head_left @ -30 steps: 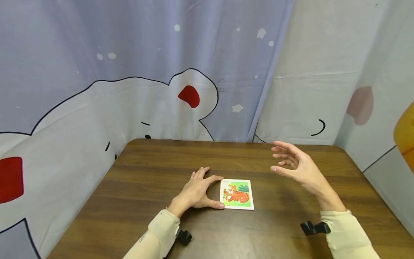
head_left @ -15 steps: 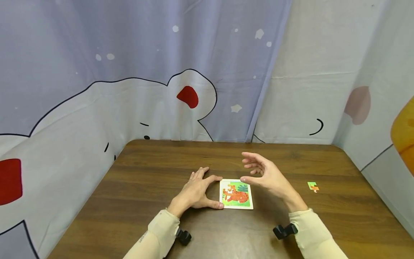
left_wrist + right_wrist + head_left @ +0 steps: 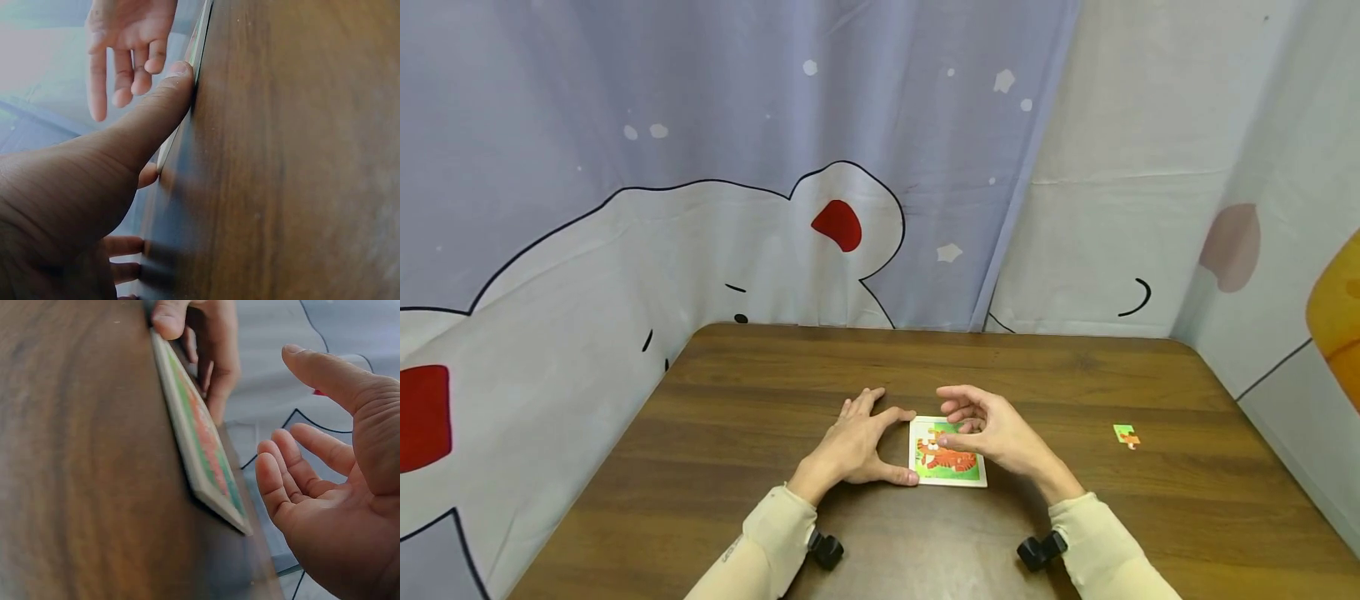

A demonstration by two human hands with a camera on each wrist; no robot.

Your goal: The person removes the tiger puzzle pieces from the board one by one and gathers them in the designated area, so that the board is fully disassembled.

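A square jigsaw puzzle with a white border and an orange tiger on green lies flat on the table. Its upper-left part shows a pale patch. My left hand holds the puzzle by its left side, index finger at the far corner and thumb at the near one; the right wrist view shows that thumb against the board's edge. Above the puzzle's right part hovers my right hand, fingers loosely bent, thumb apart, nothing between them. It covers the upper-right of the picture. A loose puzzle piece, green and orange, lies farther right.
The brown wooden table has rounded far corners. Behind it and at both sides hangs a printed curtain. Each wrist carries a small black camera, on the left and the right.
My right hand has moved left and down from the table's right side to above the puzzle, uncovering the loose piece at right. The left hand and the puzzle have stayed put.
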